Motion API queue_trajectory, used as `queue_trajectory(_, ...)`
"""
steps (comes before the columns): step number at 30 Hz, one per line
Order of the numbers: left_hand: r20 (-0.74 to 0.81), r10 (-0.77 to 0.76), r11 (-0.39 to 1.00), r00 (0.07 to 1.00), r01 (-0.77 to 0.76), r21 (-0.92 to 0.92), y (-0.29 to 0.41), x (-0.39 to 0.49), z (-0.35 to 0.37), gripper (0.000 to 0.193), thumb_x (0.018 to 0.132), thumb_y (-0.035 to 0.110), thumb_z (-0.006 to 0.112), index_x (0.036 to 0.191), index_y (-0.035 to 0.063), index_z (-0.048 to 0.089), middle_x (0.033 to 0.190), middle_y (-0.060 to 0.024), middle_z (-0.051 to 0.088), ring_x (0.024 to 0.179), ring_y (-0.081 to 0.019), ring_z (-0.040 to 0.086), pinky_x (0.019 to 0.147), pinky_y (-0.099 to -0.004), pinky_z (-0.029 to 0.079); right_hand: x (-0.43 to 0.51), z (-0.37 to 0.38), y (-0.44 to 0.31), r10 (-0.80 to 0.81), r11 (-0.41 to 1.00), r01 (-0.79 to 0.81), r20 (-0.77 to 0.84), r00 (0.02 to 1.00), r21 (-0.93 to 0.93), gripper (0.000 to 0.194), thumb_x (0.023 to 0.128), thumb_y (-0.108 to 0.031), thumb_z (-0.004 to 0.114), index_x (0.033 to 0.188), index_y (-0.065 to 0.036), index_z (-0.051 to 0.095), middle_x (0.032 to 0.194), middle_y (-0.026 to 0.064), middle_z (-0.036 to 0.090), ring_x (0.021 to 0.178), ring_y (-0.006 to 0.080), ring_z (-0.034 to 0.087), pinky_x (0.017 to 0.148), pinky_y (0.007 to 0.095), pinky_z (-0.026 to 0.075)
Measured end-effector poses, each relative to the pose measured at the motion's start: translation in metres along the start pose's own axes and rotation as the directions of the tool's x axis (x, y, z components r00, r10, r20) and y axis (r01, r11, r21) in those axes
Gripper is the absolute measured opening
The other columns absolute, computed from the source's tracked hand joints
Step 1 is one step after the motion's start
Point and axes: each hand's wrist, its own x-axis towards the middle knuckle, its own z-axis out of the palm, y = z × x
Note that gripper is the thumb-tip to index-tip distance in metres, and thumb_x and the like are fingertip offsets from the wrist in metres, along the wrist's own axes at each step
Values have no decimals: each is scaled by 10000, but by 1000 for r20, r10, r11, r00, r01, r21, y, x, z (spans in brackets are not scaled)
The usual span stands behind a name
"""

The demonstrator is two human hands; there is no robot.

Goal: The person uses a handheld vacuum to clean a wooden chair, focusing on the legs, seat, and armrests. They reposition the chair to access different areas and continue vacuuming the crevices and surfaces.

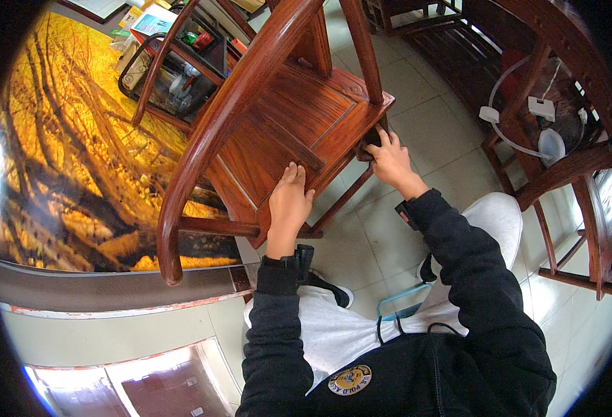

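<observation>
A reddish-brown varnished wooden armchair (285, 125) stands before me, its curved armrest (207, 135) sweeping across the left of its seat. My left hand (290, 200) rests on the front part of the seat, fingers together and pointing away from me; whether it presses on anything beneath is hidden. At the seat's front right corner my right hand (392, 159) has its fingers on a small dark object (370, 146) beside the seat edge, which I cannot name and which is partly hidden. Both wrists carry dark straps.
A low table with a glossy yellow tree picture (87, 172) lies at the left. Behind the armrest is a black rack (181, 78) with small items. More dark wooden furniture (535, 130), with a white tube and adapter (541, 108), stands at the right on the tiled floor (431, 125).
</observation>
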Motion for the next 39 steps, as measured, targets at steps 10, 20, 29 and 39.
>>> queue_trajectory(10,62,-16,998,998,12,58,-2,2,0,615,895,267,659,1436,68,445,1527,-113,359,1386,-242,380,1086,-358,414,0,-13,11,398,917,-395,175,900,-51,346,880,-190,557,1142,37,541,1190,205,519,1122,392,536,862,555,489)
queue_trajectory(20,62,-17,999,998,14,48,-1,2,-2,617,890,267,661,1431,60,448,1523,-126,361,1374,-254,400,1077,-364,421,16,10,28,230,881,-292,204,952,371,283,821,-126,537,987,102,569,983,287,641,882,434,631,809,490,497)
queue_trajectory(29,60,-1,997,998,-4,75,-4,4,2,632,885,268,656,1438,55,436,1523,-134,360,1377,-260,396,1079,-361,413,10,6,20,386,-236,-413,474,791,880,162,829,-1,484,931,23,607,843,119,618,761,285,644,705,455,542)
queue_trajectory(39,59,-6,997,998,2,77,-1,3,-2,631,882,250,663,1438,57,435,1519,-130,369,1376,-264,395,1083,-362,409,9,15,26,242,836,-265,111,964,481,244,931,-229,548,959,-7,646,1033,254,658,851,437,643,784,481,518)
